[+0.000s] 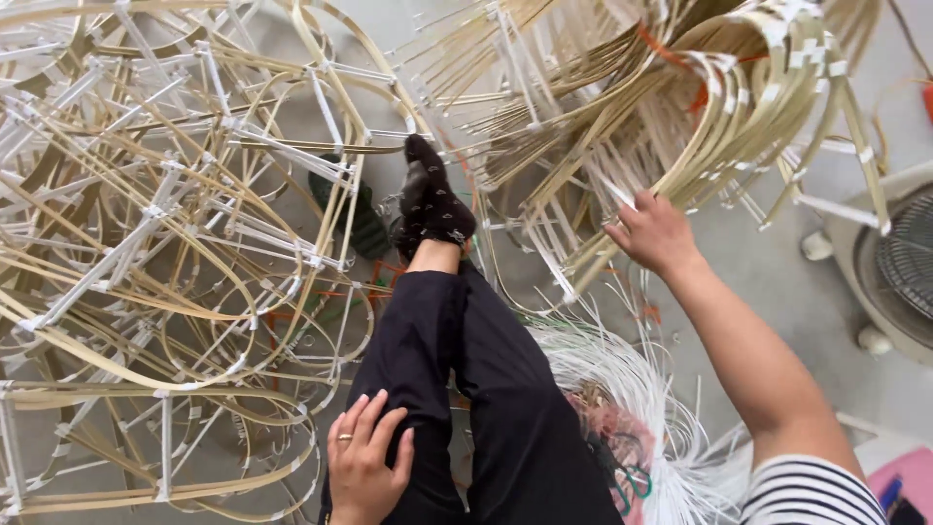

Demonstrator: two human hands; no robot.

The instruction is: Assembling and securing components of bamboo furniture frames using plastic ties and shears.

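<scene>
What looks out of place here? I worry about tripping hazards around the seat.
Nothing looks broken or spilled. The bamboo frames lie heaped and tangled across the floor, crowding the socked foot. Loose white strips splay beside the leg. The right hand reaches into a bundle of hoops.

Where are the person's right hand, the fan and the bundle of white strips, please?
right hand [653, 233]: head view, back of the hand, reaching into bamboo strips.
fan [909, 258]: head view, its round grille.
bundle of white strips [622, 374]: head view, middle of the bundle.
</scene>
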